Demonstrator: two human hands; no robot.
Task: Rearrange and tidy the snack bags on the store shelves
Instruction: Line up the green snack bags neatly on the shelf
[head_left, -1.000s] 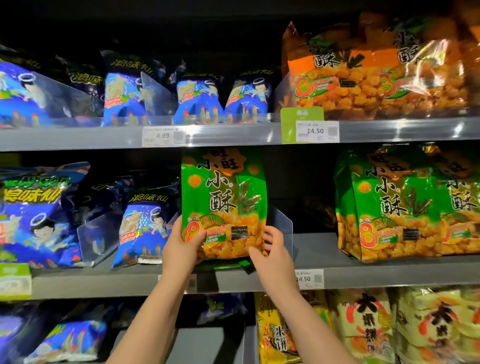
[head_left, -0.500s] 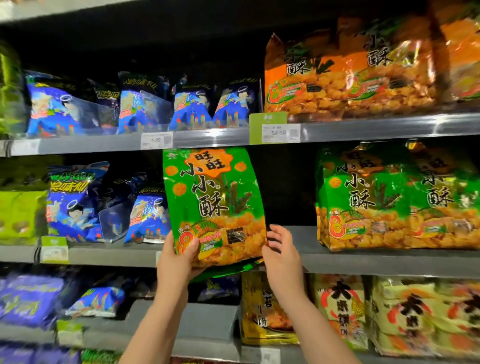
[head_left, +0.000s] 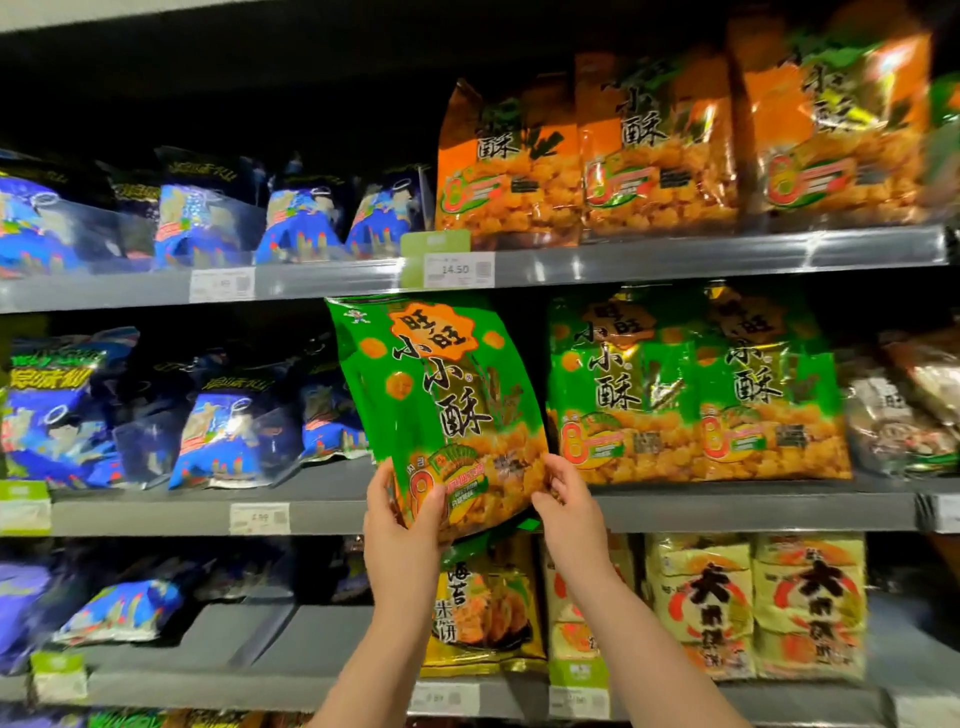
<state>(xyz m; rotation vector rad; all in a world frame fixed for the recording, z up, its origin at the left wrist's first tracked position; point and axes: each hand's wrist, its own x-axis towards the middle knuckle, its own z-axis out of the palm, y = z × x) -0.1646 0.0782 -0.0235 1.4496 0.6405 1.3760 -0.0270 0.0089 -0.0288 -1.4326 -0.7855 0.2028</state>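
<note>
I hold a green snack bag (head_left: 441, 405) up with both hands.
My left hand (head_left: 400, 525) grips its bottom left corner, and my right hand (head_left: 569, 512) pinches its bottom right edge. The bag tilts, top to the left, in front of the middle shelf (head_left: 322, 499). It covers the spot between the blue bags (head_left: 218, 431) and two more green bags (head_left: 696, 395). It also hides the top of a yellow bag (head_left: 483, 613) below. Higher up, orange bags (head_left: 587, 156) stand over a price tag (head_left: 457, 269).

White price tag (head_left: 458, 269) — 14.50
</note>
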